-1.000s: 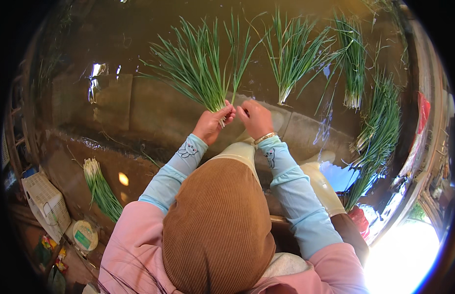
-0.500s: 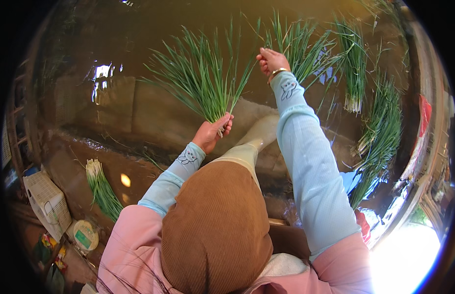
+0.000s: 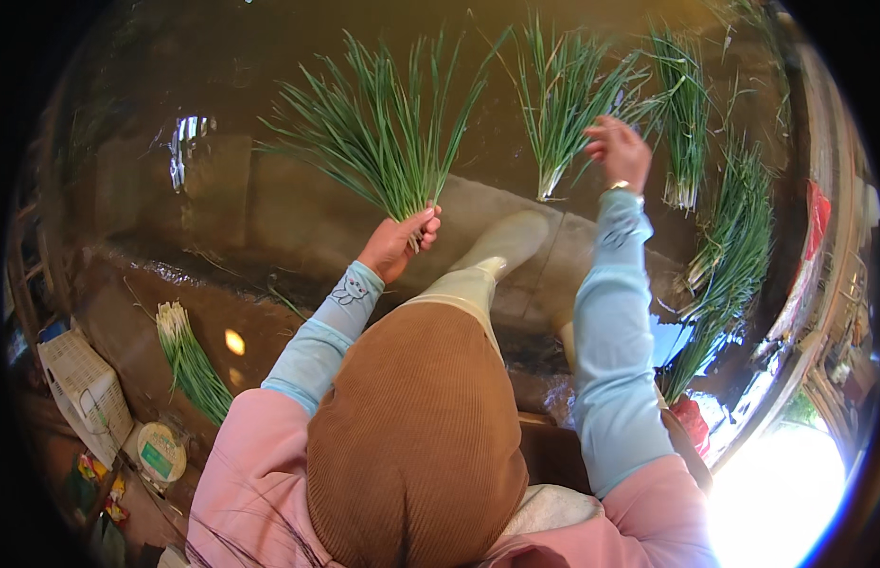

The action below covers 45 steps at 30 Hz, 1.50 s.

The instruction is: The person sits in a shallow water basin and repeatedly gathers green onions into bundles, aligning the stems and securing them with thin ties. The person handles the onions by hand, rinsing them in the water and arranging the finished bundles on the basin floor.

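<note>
My left hand (image 3: pixel 399 243) is closed round the pale lower ends of a bunch of chives (image 3: pixel 392 142). Its long green leaves fan out upward over the brown water. My right hand (image 3: pixel 620 151) hovers above the water with its fingers loosely apart, and nothing shows between them. Just left of it floats a second, spread-out bunch of chives (image 3: pixel 558 104), its white ends toward me. A tighter bundle of chives (image 3: pixel 684 123) lies beyond my right hand, and a larger heap of chives (image 3: pixel 733 237) lies farther right.
Brown water (image 3: pixel 213 66) stretches ahead, with a pale boot (image 3: pixel 506 241) in it. At left lies another chive bundle (image 3: pixel 192 364), near a white plastic basket (image 3: pixel 85 383) and a round lidded tub (image 3: pixel 160 454). A wooden edge (image 3: pixel 842 218) curves along the right, beside red plastic (image 3: pixel 817 222).
My right hand has moved right, away from the gap between the two bunches, and its fingers have loosened. My left hand, still holding its chives, has shifted slightly left.
</note>
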{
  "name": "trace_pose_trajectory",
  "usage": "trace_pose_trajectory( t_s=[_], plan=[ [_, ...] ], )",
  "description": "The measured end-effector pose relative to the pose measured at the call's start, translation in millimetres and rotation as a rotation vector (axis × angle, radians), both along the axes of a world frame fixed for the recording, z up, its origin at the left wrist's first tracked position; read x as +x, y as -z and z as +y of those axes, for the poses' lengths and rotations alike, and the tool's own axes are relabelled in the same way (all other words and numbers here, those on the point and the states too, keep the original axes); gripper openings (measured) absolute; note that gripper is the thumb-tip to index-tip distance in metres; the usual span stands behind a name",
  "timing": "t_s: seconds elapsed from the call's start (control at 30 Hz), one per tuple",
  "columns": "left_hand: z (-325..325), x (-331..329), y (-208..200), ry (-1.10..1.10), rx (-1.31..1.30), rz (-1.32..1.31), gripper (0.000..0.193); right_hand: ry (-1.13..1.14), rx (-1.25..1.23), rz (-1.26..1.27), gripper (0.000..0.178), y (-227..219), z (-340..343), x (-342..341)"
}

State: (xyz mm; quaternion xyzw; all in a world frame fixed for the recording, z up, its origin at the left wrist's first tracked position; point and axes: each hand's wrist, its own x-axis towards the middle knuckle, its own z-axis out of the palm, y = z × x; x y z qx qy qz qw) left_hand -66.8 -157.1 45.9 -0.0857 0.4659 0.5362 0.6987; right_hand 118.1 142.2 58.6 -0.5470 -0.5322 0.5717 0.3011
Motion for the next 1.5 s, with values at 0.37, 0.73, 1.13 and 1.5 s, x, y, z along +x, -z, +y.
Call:
trace_pose_trajectory(
  t_s=[0.37, 0.73, 1.13, 1.5],
  plan=[
    [34.7, -25.8, -49.7, -0.248, 0.278, 0.025, 0.021, -0.474, 0.349, -0.657, 0.020, 13.1, -84.7, -30.2],
    [19.2, 24.3, -14.2, -0.029, 0.049, 0.044, 0.018, -0.662, 0.424, -0.510, 0.020, -4.7, -155.3, -51.1],
    [20.7, 14.7, -34.1, -0.134, 0.207, -0.126, 0.018, 0.150, 0.366, -0.083, 0.009, -9.7, -39.5, -26.8],
    [15.7, -16.4, -19.2, -0.242, 0.158, -0.108, 0.037, -0.313, 0.504, -1.009, 0.026, 17.3, -84.1, 37.2]
  ],
)
